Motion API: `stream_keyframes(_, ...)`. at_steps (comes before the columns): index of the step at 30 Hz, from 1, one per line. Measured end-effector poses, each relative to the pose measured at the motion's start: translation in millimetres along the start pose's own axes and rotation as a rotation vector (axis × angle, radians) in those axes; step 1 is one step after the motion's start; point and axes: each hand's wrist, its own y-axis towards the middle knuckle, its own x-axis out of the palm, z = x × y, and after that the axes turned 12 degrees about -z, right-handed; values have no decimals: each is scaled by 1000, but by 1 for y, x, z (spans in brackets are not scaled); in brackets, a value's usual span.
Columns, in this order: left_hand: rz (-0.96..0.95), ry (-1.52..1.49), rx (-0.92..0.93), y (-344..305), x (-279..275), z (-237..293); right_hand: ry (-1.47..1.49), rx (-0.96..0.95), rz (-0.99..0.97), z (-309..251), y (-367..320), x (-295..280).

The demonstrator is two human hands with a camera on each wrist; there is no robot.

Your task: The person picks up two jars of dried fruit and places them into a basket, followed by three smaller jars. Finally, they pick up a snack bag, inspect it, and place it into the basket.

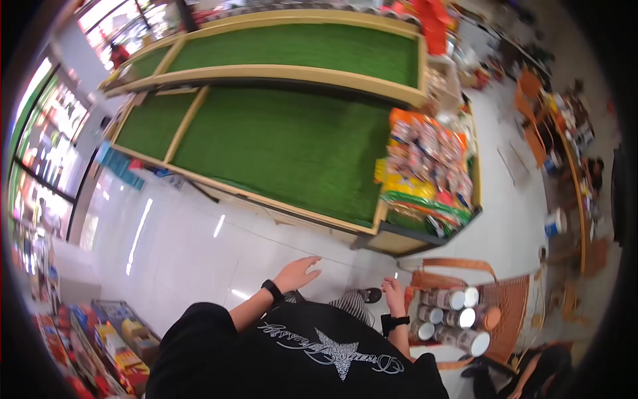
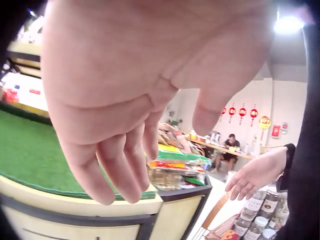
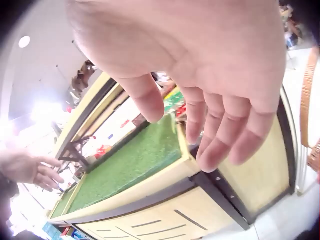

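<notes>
Both hands are held out in front of the body, holding nothing. The left hand [image 1: 296,274] is over the floor before a wooden display stand lined with green turf [image 1: 286,153]; its relaxed fingers fill much of the left wrist view [image 2: 135,100]. The right hand [image 1: 394,296] hangs beside several lidded jars [image 1: 458,316], apart from them, fingers loosely bent in the right wrist view [image 3: 200,75]. Orange and yellow packaged bags [image 1: 428,163] lie at the stand's right end, beyond both hands.
A woven chair [image 1: 508,306] holds the jars at the right. Boxes of packaged goods [image 1: 119,349] stand at the lower left. A person [image 1: 531,376] is at the lower right; another sits by a long table [image 2: 245,154]. Glossy tiled floor [image 1: 179,233] lies before the stand.
</notes>
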Motion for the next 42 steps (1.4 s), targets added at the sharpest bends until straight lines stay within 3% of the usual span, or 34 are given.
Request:
stream_keyframes(1,52,-12,-10,-23,-9,-14,-40,-2,2,-33,-5,23)
stream_keyframes(3,118,37,-83,-68,-22,-44,-83,-80,-40,-40,9,64)
stream_keyframes(8,393,-48,-263,-170,-49,-84,-357,-234,-351,-113,5,168)
stream_keyframes(14,735,-221,-341,-220,-69,-105,-542,-343,-462,-176,31,214)
stream_keyframes(21,918,-230,-344,-195,-97,-114,-597,-389,-597,-206,108,260)
stream_keyframes(24,921,-241,-354,-182,-121,-115,-615,-436,-706,-242,130,290)
stream_keyframes(29,1005,-189,-352,-156,-174,-127,-637,-545,-726,-300,163,322)
stream_keyframes(35,1029,-133,-300,-108,-216,-124,-819,-612,-690,-324,202,301)
stream_keyframes(42,824,-335,-138,-58,-233,-126,-802,-477,-554,-316,207,265)
